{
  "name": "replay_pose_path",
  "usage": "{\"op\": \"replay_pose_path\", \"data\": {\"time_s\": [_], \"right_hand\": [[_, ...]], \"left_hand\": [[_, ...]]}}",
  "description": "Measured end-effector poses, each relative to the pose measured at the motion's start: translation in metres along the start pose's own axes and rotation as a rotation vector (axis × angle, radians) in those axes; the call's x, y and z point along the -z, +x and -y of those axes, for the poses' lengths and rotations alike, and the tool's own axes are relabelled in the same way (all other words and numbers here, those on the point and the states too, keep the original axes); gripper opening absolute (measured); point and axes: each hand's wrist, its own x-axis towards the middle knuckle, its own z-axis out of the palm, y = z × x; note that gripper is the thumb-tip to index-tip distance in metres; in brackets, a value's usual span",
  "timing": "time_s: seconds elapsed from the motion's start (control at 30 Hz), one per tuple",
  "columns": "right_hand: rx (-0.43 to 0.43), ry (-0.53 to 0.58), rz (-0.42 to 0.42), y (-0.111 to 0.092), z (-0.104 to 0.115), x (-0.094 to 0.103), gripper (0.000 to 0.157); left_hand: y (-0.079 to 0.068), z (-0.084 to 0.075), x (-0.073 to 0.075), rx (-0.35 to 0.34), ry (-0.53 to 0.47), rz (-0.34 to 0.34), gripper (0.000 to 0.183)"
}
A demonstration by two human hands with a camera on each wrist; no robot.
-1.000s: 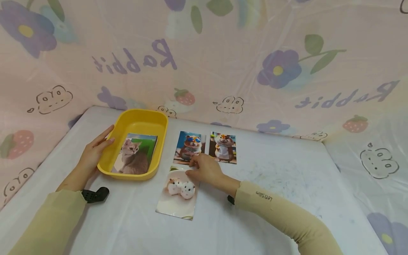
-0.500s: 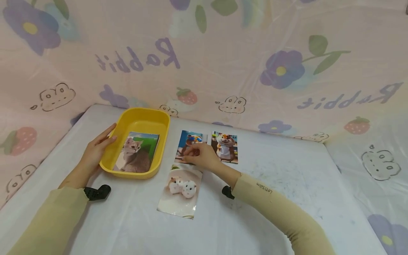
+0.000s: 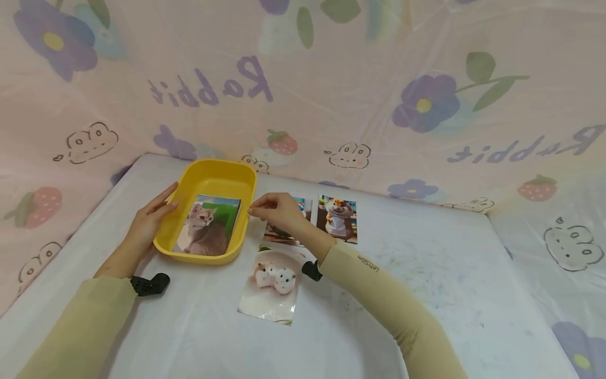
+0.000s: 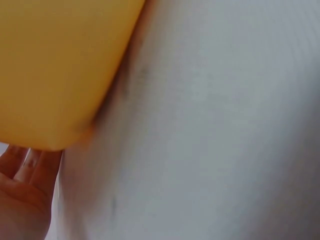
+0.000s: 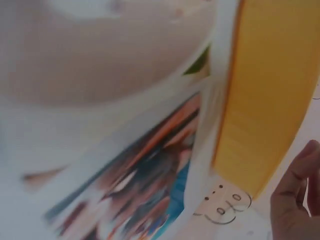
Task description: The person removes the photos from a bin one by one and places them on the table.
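My left hand point(image 3: 149, 221) holds a yellow plastic tray point(image 3: 220, 169) by its left side, thumb at the rim, with other fingers point(image 4: 45, 172) against its underside. A kitten photo point(image 3: 205, 231) lies inside, seemingly on top of a stack. Beside the tray's right rim, my right hand point(image 3: 279, 210) has bent fingers with nothing visible between them; whether it touches the rim I cannot tell. Under that hand, a photo of a hamster in blue sunglasses point(image 3: 284, 237) is partly covered. Nearer me lies a photo of two hamsters point(image 3: 272, 287).
To the right lies a photo of a hamster in a white apron point(image 3: 337, 221). All the loose photos rest on a white-covered table point(image 3: 402, 263). A pink printed curtain point(image 3: 303, 95) rises behind and along the sides. Black wrist cameras point(image 3: 151, 285) hang by both wrists.
My right hand has moved left, from over the hamster photos to the tray's right rim. The left hand stays on the tray, and the photos lie as before.
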Motion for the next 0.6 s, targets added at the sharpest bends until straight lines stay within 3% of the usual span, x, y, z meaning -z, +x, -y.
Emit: {"op": "replay_pose_path", "data": {"time_s": [0.1, 0.23, 0.4, 0.6], "right_hand": [[-0.005, 0.065, 0.008, 0.005, 0.008, -0.004, 0.021], [0.015, 0.066, 0.008, 0.013, 0.017, -0.012, 0.020], [0.008, 0.033, 0.011, 0.026, 0.029, -0.022, 0.021], [-0.063, -0.068, 0.053, 0.039, 0.045, -0.030, 0.025]], "left_hand": [[0.000, -0.002, 0.000, -0.002, 0.002, 0.006, 0.055], [-0.002, 0.001, -0.001, 0.002, -0.024, 0.020, 0.055], [-0.001, 0.002, -0.001, -0.012, -0.016, 0.009, 0.055], [0.000, -0.002, -0.001, -0.015, 0.019, -0.023, 0.056]]}}
